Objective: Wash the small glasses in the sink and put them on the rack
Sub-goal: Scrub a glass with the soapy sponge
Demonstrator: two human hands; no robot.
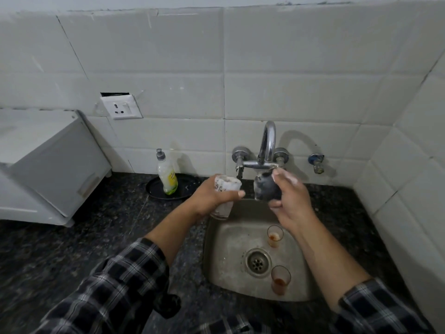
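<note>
Head view: left hand [212, 196] around glass [227, 185]

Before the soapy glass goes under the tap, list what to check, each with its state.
1. Left hand grips the soapy glass: ok.
2. Right hand free for the tap handle: not ok, it holds a dark scrubber.
3. Water running: cannot tell.
4. Remaining glasses washed: not ok; far glass and near glass in the sink show reddish residue.
5. Rack ready: cannot tell, not in view.
</note>
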